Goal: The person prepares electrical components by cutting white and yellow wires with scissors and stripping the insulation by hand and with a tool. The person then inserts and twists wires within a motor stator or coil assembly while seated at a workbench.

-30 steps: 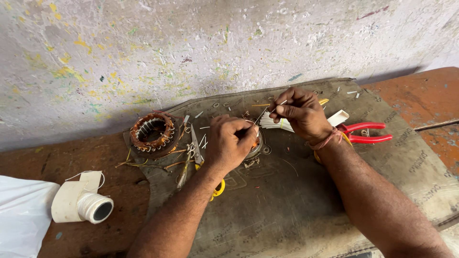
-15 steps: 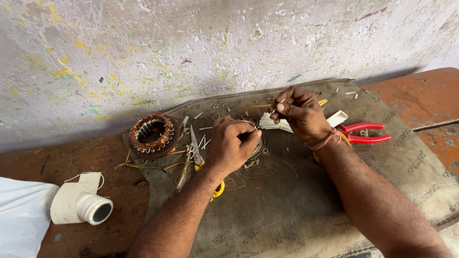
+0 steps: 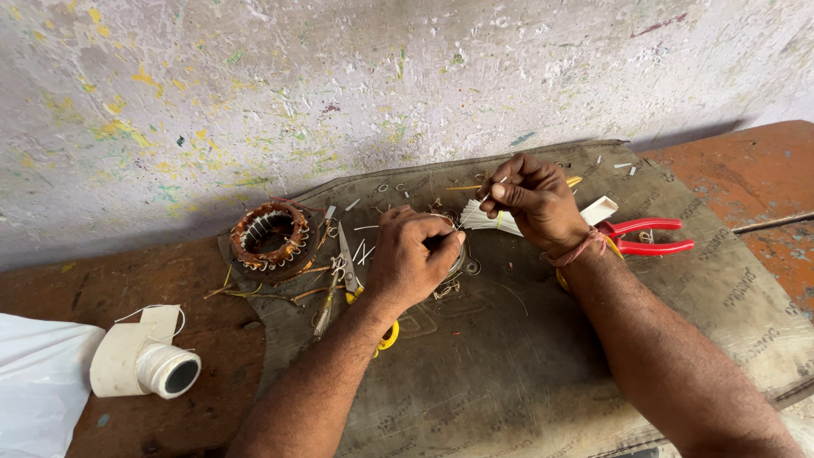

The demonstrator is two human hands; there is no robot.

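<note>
My left hand (image 3: 413,259) is closed over a round metal part (image 3: 456,259) on the brown mat (image 3: 509,365); most of the part is hidden under the fingers. My right hand (image 3: 530,202) pinches a thin white strip (image 3: 476,209) that slants down toward the left hand. A bundle of white strips (image 3: 492,220) lies just under the right hand. A stator with copper windings (image 3: 271,236) sits left of the left hand.
Red-handled pliers (image 3: 644,237) lie right of my right wrist. Scissors with yellow handles (image 3: 349,276) and wire scraps lie by the stator. A white pipe elbow (image 3: 146,363) and a white bag (image 3: 38,390) are at the lower left. A stained wall (image 3: 339,85) rises behind.
Both hands stay in nearly the same place; the right hand has shifted the thin strip slightly while the left keeps hold of the round part.
</note>
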